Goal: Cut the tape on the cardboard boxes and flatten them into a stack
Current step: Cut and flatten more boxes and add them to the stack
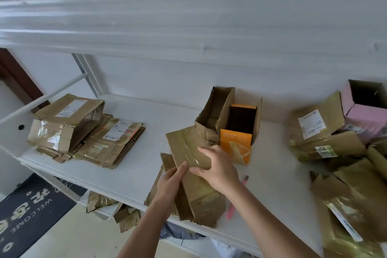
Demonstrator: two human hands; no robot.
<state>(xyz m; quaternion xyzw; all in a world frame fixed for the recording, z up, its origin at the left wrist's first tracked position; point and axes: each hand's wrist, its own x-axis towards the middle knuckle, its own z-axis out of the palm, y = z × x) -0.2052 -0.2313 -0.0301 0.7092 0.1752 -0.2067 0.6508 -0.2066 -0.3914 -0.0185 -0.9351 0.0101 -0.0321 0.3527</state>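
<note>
A brown cardboard box (pixel 199 195), partly collapsed and covered in shiny tape, lies at the front edge of the white shelf (pixel 129 176). My left hand (pixel 170 184) holds its left side, thumb pressed on the top panel. My right hand (pixel 217 167) grips a raised flap of the same box from the right. A stack of flattened boxes (pixel 88 132) lies at the left of the shelf. A pink cutter (pixel 237 197) lies on the shelf under my right forearm, mostly hidden.
Behind my hands stands an open brown box (pixel 213 115) with an orange carton (pixel 236 144) against it. A pile of taped boxes (pixel 335 148) and an open pink box (pixel 364 111) fill the right side. Cardboard scraps (pixel 117 209) lie on the floor below, beside a dark doormat (pixel 31 213).
</note>
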